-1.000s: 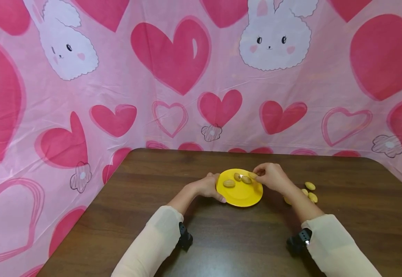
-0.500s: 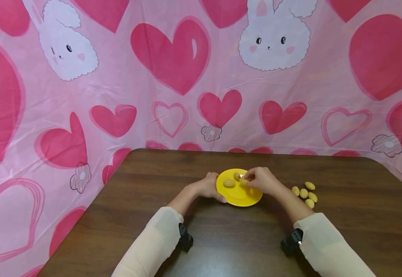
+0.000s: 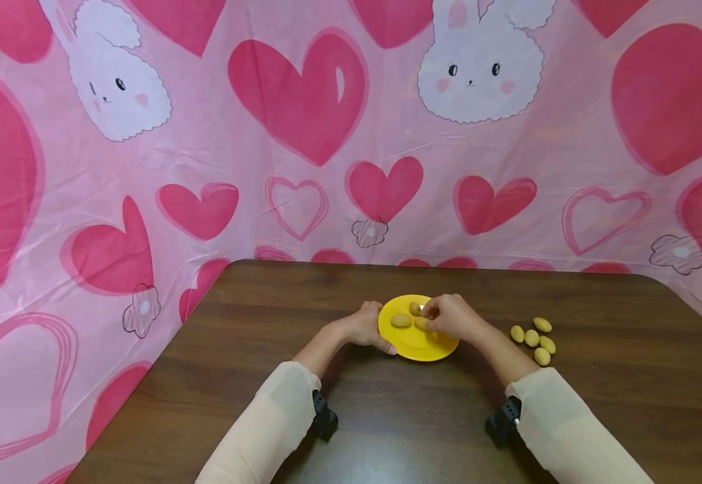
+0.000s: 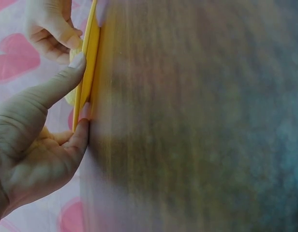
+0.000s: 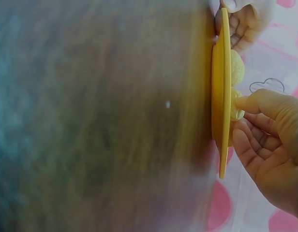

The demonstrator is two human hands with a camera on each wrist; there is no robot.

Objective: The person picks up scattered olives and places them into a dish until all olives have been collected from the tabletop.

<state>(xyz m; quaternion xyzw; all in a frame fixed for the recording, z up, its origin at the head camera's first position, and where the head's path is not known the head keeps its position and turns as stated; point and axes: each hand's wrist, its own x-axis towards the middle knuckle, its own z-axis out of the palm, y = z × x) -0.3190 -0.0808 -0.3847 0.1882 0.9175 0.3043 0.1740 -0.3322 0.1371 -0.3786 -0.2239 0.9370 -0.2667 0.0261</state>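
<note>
A yellow plate lies on the brown table. My left hand holds its left rim, the thumb near the front edge and the fingers around the far side. Over the right half of the plate, my right hand pinches a small yellowish potato between thumb and fingers. The right wrist view shows that potato right at the plate's surface. Another small potato lies left of it, and a browner one sits near the back. My right fingers cover part of the plate's contents.
To the right of the plate, several more small potatoes lie in a loose group on the table, just beyond my right forearm. A pink cloth with hearts and rabbits hangs behind the table's far edge.
My right hand has moved left and slightly down from the plate's right rim, bringing its potato in over the plate. The loose group at right shows fully again. My left hand has stayed put.
</note>
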